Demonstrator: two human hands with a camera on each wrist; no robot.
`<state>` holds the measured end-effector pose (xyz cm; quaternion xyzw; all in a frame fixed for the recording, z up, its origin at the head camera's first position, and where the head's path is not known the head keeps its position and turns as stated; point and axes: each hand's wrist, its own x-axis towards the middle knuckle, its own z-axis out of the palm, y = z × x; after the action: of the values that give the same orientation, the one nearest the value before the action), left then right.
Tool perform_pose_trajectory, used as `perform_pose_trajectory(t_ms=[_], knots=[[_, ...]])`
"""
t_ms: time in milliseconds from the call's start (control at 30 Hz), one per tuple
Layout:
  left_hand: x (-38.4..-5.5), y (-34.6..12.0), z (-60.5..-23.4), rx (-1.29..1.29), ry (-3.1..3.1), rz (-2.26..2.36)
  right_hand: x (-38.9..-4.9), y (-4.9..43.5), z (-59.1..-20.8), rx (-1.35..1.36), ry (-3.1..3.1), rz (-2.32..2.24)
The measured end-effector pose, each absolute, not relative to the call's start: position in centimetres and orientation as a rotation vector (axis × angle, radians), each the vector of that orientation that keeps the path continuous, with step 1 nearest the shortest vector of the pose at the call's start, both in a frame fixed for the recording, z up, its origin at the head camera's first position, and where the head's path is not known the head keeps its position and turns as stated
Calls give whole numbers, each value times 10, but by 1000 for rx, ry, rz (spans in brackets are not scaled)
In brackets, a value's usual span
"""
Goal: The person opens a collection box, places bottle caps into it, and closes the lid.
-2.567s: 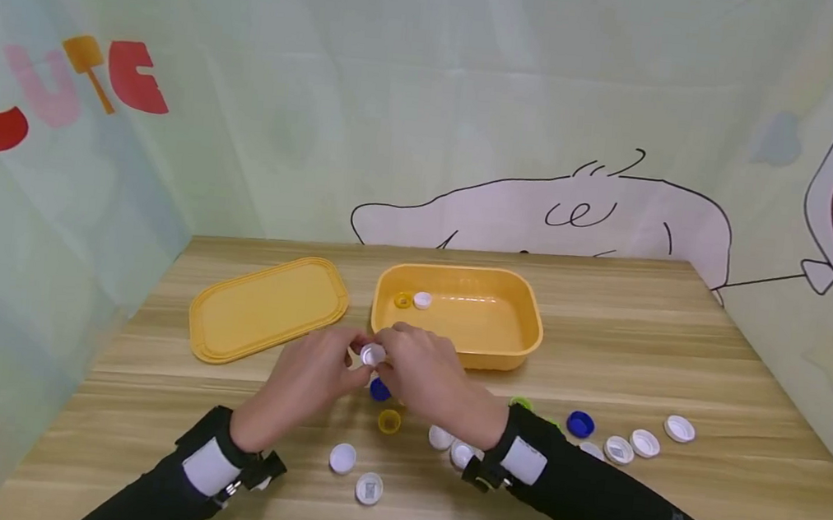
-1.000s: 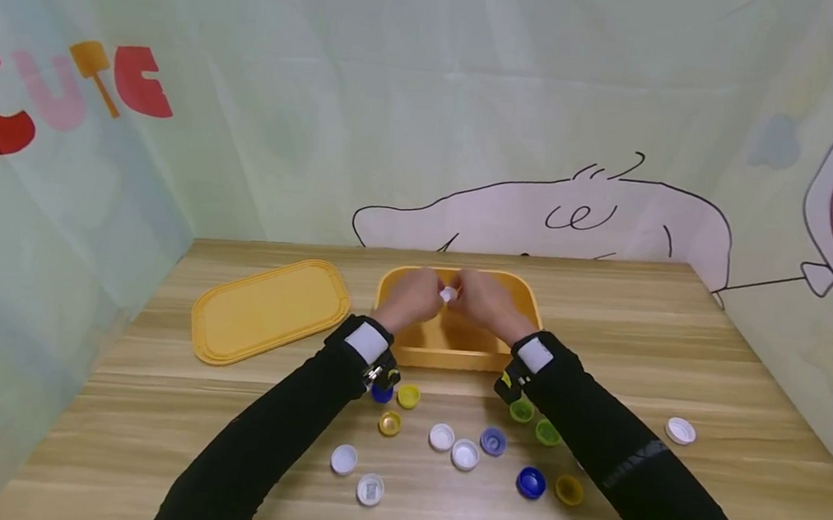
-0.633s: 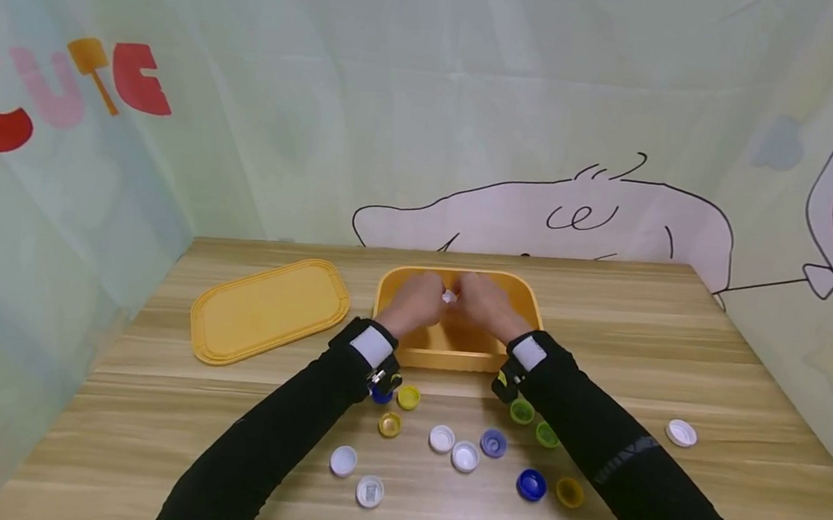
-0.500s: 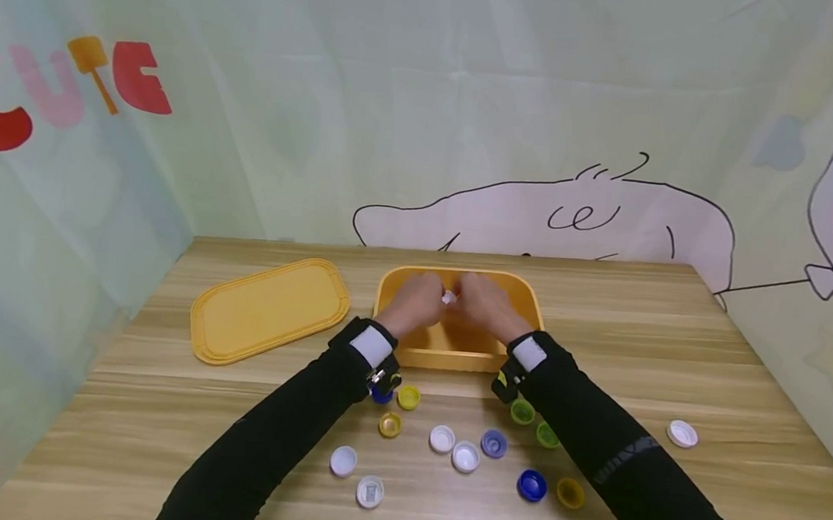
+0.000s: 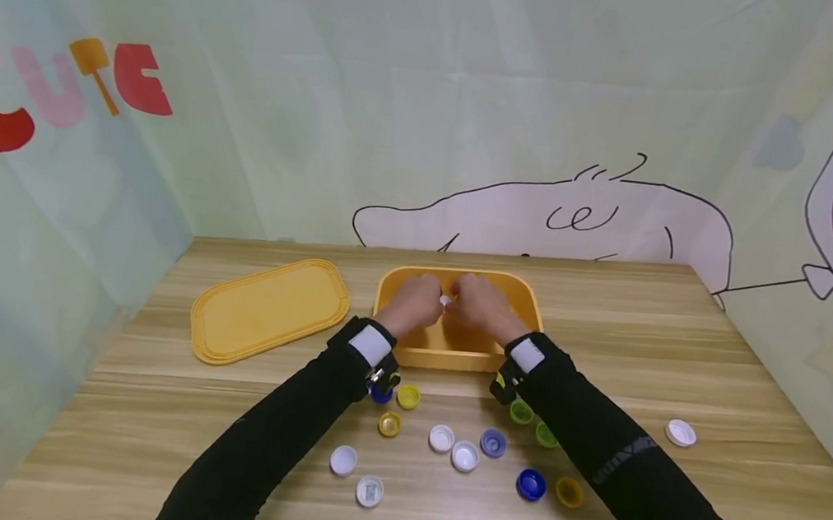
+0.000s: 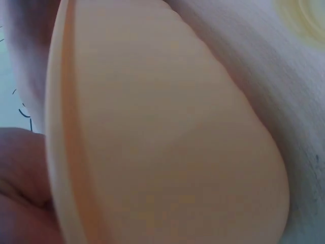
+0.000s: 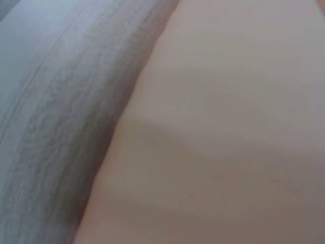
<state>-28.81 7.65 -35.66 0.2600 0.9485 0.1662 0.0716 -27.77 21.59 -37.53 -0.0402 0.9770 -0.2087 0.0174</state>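
Fingers of the left hand point(image 5: 415, 303) and right hand point(image 5: 482, 307) bend down inside the orange-yellow box point(image 5: 452, 361), their tips hidden, so I cannot tell whether they are together, apart or clamped on anything. A small white cap point(image 5: 445, 300) shows between the two hands, within the box's outline and mostly covered. Left of the box, a flat yellow lid point(image 5: 271, 311) lies on the wooden table point(image 5: 103, 439). On the near side, loose caps point(image 5: 465, 456) in white, blue, yellow and green are scattered, one white cap well apart at the right. Black sleeves point(image 5: 274, 437) cover both forearms.
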Motion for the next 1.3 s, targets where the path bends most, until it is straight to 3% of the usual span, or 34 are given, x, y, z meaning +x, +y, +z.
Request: perform_pose_trajectory(t_ms=[300, 567, 933, 1300], knots=[[-287, 67, -348, 676, 2735, 760, -273, 216, -373, -143, 3001, -737], [-279, 51, -335, 716, 2685, 977, -255, 205, -360, -457, 3044, -894], [-241, 13, -317, 829, 2664, 1072, -223, 193, -341, -609, 2998, -1068], [-203, -39, -336, 788, 2781, 969, -179, 159, -337, -820, 3077, -810]])
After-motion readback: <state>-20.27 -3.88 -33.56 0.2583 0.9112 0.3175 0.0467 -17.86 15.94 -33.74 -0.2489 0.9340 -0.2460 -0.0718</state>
